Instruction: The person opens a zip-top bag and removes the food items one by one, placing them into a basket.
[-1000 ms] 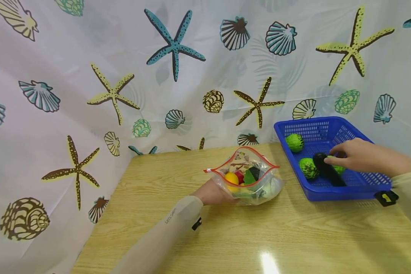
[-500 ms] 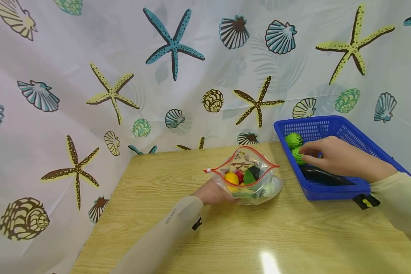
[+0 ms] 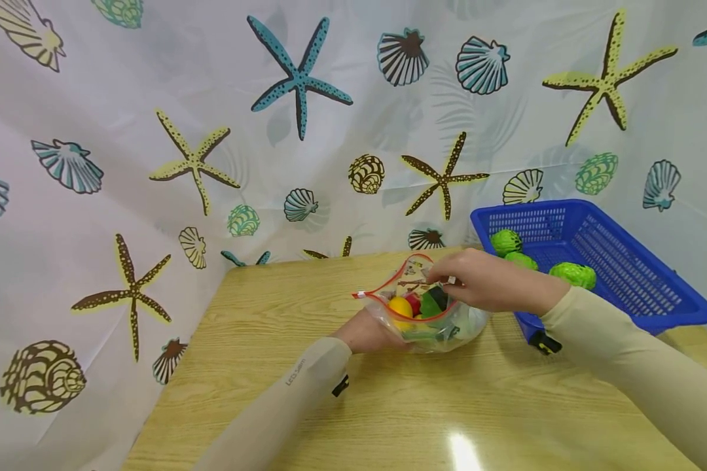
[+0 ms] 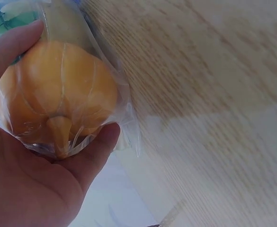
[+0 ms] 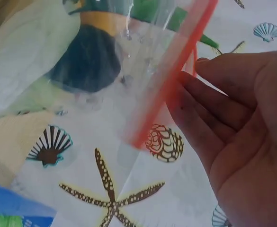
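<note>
A clear zip bag (image 3: pixel 450 338) with a red-edged mouth stands open on the table. Inside it show an orange fruit (image 3: pixel 399 306), something red (image 3: pixel 413 301) and a green-and-dark piece (image 3: pixel 429 303). My left hand (image 3: pixel 377 331) grips the bag's left side from below. In the left wrist view its thumb and fingers curl round an orange pumpkin (image 4: pixel 76 78) through the plastic. At the right corner of the mouth, my right hand (image 3: pixel 477 278) pinches the red zip edge (image 5: pixel 176 71). No produce shows in that hand.
A blue plastic basket (image 3: pixel 662 278) stands to the right, partly behind my right forearm. Several bumpy green fruits, one of them a green fruit (image 3: pixel 573 275), lie in it. A curtain (image 3: pixel 330 190) printed with shells and starfish hangs behind the wooden table (image 3: pixel 389 405).
My right hand has moved left from over the basket to the bag's mouth. The black eggplant seen in the basket earlier is now out of sight. My left hand and the bag have stayed put.
</note>
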`<state>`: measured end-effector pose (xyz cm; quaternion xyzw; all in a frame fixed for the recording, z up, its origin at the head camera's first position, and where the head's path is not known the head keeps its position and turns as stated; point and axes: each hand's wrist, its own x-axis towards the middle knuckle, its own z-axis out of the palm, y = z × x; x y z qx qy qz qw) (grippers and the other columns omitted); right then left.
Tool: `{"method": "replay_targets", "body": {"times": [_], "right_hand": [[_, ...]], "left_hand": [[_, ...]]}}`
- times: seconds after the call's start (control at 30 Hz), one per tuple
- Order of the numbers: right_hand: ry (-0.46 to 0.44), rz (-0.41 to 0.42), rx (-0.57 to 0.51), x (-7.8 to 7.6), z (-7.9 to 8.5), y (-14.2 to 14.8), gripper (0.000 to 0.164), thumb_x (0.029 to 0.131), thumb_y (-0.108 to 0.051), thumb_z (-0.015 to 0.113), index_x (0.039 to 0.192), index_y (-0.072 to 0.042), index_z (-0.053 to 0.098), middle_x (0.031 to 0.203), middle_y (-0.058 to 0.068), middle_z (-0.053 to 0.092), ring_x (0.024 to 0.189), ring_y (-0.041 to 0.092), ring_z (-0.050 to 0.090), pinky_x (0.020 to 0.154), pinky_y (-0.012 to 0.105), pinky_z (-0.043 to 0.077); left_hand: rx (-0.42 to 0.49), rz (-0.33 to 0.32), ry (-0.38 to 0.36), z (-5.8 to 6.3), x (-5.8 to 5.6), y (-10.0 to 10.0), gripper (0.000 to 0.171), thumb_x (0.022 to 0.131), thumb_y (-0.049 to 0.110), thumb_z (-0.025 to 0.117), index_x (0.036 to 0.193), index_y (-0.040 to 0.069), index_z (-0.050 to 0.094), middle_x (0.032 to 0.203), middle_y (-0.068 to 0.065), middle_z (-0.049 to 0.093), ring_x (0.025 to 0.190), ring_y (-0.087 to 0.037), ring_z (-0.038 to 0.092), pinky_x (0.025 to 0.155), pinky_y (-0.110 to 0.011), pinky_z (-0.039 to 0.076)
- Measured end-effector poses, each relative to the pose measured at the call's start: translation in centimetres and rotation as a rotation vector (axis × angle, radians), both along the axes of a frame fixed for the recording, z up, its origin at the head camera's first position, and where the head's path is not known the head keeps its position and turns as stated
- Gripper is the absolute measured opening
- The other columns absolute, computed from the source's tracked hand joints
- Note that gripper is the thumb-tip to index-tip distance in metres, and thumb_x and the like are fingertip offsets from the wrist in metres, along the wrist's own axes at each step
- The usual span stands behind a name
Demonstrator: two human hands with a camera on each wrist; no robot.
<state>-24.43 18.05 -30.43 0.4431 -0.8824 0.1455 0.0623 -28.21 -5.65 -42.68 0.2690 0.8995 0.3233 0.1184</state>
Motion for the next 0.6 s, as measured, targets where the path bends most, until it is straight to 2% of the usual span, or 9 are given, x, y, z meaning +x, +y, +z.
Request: {"method": "replay_targets", "body": {"times": [0.2, 0.37, 0.47, 0.6], "right_hand": [[-0.07, 0.016, 0.113, -0.7, -0.8, -2.0, 0.029, 0.083, 0.004, 0.061, 0.107, -0.01, 0.07, 0.103, 0.001, 0.068, 0.088, 0.011, 0.057, 0.075, 0.035, 0.055], [-0.143, -0.018, 0.246, -1.0, -1.1, -2.4, 0.038, 0.075, 0.009, 0.064, 0.108, -0.01, 0.068, 0.101, 0.001, 0.066, 0.084, 0.012, 0.054, 0.069, 0.031, 0.053], [-0.164, -0.033, 0.289, -1.1, -1.1, -2.6, 0.04, 0.074, 0.011, 0.064, 0.108, -0.01, 0.068, 0.105, 0.003, 0.065, 0.096, 0.017, 0.056, 0.071, 0.032, 0.053], [-0.179, -0.054, 0.331, -1.0, -1.0, -2.9, 0.042, 0.075, 0.013, 0.061, 0.111, -0.008, 0.068, 0.111, 0.008, 0.065, 0.102, 0.021, 0.054, 0.078, 0.037, 0.053]], "left_hand": [[-0.016, 0.011, -0.004, 0.0, 0.0, 0.0, 0.101, 0.064, 0.039, 0.087, 0.145, 0.01, 0.033, 0.137, 0.0, 0.047, 0.108, -0.005, 0.048, 0.101, -0.036, 0.041], [0.028, 0.016, -0.022, -0.2, 0.0, 0.0, 0.101, 0.061, 0.037, 0.089, 0.144, 0.012, 0.035, 0.13, 0.005, 0.052, 0.101, -0.002, 0.051, 0.098, -0.036, 0.042], [0.036, 0.009, -0.022, -0.3, 0.0, 0.0, 0.1, 0.062, 0.037, 0.089, 0.143, 0.013, 0.036, 0.127, 0.006, 0.053, 0.099, -0.001, 0.051, 0.097, -0.035, 0.043], [0.059, -0.004, -0.035, -0.4, -0.1, -0.1, 0.094, 0.062, 0.035, 0.089, 0.14, 0.017, 0.041, 0.124, 0.01, 0.054, 0.099, -0.001, 0.051, 0.097, -0.036, 0.044]]}}
